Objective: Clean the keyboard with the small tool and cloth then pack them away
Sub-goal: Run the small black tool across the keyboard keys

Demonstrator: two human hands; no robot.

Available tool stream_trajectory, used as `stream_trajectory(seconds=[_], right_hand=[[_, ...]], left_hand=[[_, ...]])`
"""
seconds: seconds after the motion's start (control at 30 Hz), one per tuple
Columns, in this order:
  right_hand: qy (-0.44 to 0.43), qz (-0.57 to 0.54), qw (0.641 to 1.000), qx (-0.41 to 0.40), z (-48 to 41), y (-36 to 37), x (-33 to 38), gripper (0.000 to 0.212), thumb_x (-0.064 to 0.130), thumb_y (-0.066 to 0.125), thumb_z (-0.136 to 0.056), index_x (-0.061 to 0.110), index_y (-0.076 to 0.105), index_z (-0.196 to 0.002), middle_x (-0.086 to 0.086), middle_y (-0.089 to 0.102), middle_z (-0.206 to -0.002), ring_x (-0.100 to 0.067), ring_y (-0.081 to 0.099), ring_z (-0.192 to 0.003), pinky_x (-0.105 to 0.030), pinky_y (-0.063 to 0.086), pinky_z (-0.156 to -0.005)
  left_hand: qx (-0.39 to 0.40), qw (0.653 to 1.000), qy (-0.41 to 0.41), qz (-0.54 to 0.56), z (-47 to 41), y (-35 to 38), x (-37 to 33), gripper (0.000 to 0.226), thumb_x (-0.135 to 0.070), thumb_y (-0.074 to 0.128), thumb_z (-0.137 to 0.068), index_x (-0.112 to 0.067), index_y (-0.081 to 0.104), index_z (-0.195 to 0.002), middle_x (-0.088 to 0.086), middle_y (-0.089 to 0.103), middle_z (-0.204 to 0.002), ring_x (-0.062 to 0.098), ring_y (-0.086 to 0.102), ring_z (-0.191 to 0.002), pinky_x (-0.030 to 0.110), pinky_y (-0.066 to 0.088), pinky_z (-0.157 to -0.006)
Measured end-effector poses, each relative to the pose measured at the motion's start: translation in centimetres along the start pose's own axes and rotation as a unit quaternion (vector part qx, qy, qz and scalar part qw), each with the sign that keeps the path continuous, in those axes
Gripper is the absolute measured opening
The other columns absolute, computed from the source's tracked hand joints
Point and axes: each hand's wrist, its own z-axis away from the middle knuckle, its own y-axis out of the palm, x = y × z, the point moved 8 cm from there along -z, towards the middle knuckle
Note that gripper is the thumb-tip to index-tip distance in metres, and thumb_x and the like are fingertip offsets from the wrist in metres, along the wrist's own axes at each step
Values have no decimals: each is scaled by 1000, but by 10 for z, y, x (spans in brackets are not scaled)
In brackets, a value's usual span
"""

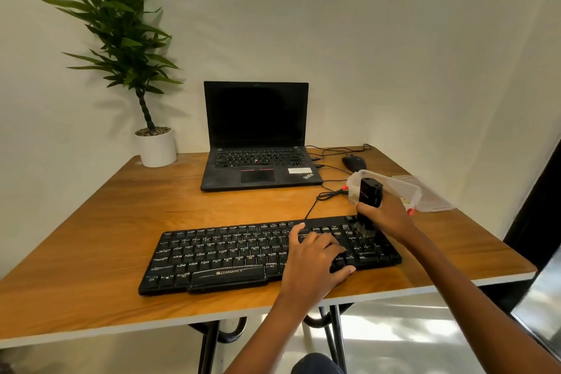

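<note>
The small tool stands upright on the far right corner of the keyboard, gripped in my right hand, while my left hand lies flat on keys just left of it, so the keyboard's long row stretches leftward.

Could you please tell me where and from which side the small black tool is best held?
Grip the tool round its lower body, probably from the right, as the right hand does: it stands upright, flat-sided, working end down on the keyboard.
</note>
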Motion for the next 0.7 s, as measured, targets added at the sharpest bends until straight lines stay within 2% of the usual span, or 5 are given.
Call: stream_trajectory(seconds=[0.17, 0.3, 0.4, 0.53, 0.7], right_hand=[[7, -5, 999, 46, 3, 11, 3, 12, 23, 64, -83, 22, 54, -88, -3, 63, -87, -22, 62, -88, -39, 52, -83], [-1, -3, 1000, -6, 1, 4, 3, 11, 25, 65, -81, 21, 55, -85, -5, 64, -84, -22, 62, -86, -42, 52, -83], [17, -8, 999, 48, 3, 13, 2, 8, 23, 64, -83, 21, 56, -82, -3, 63, -81, -22, 62, -86, -39, 51, -82], [12, 15, 1000, -3, 0, 4, 2, 13, 26, 65, -80, 16, 57, -84, -7, 65, -82, -22, 62, -83, -43, 52, -82], [40, -10, 996, 77, 3, 14, -3, 19, 22, 67, -81, 22, 51, -91, -1, 61, -89, -17, 59, -88, -33, 49, -81]], left_hand=[[-1, 1000, -2, 1, 0, 1, 1, 45, -67, 37, -82, -39, 70, -92, -23, 64, -91, -2, 59, -87, 38, 21, -104], [0, 1000, -1, 2, 1, 1, 1, 45, -67, 37, -82, -38, 70, -92, -22, 64, -91, -2, 59, -88, 38, 20, -104], [-1, 1000, -3, 1, 0, 1, 2, 44, -67, 38, -83, -38, 70, -92, -22, 64, -91, -1, 59, -88, 38, 21, -104], [0, 1000, -2, 2, 0, 1, 1, 45, -67, 38, -83, -38, 70, -92, -22, 64, -91, -2, 59, -88, 38, 20, -104], [-12, 1000, -1, 7, 0, -1, 2, 44, -66, 39, -82, -38, 70, -91, -22, 64, -91, -1, 59, -87, 38, 21, -104]])
